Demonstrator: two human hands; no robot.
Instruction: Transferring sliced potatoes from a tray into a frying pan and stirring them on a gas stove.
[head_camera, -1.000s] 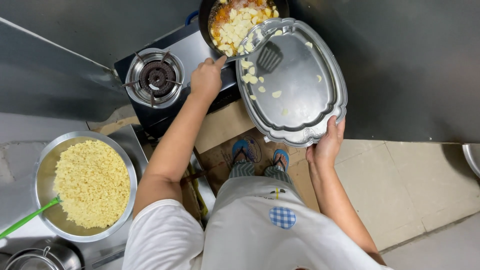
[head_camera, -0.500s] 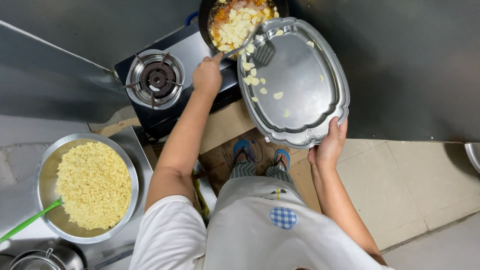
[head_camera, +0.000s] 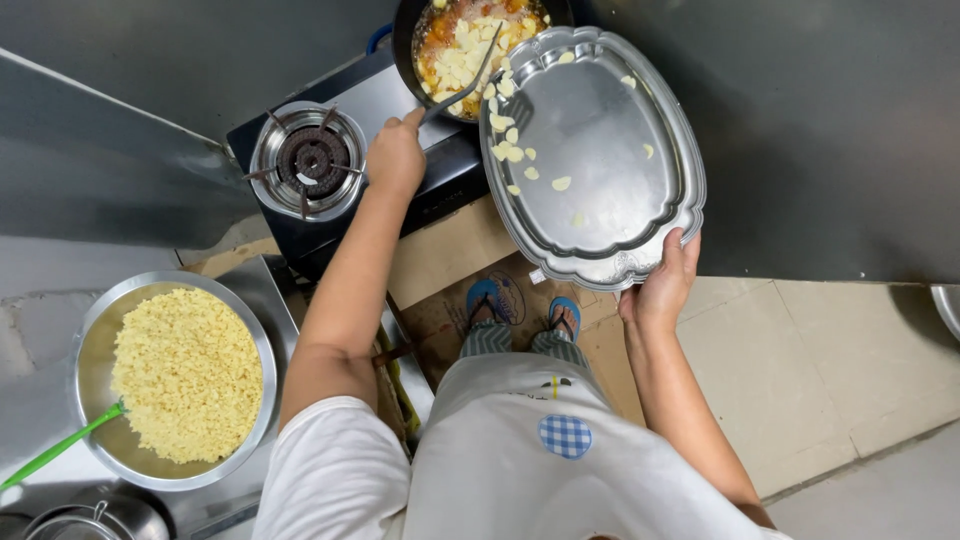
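Steel tray (head_camera: 600, 170) tilted over black stove (head_camera: 400, 150), grey tiled floor (head_camera: 850, 370) below.

Silver tray (head_camera: 600, 150), pale yellow slices (head_camera: 512, 152), blue-checked apron patch (head_camera: 565, 436).

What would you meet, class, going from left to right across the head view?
Green-handled utensil → steel bowl of yellow grains → empty gas burner → left hand holding a spatula → scalloped steel tray → right hand.

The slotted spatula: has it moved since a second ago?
Yes. The slotted spatula in the left hand has moved off the silver tray rim, up over the pan of food.
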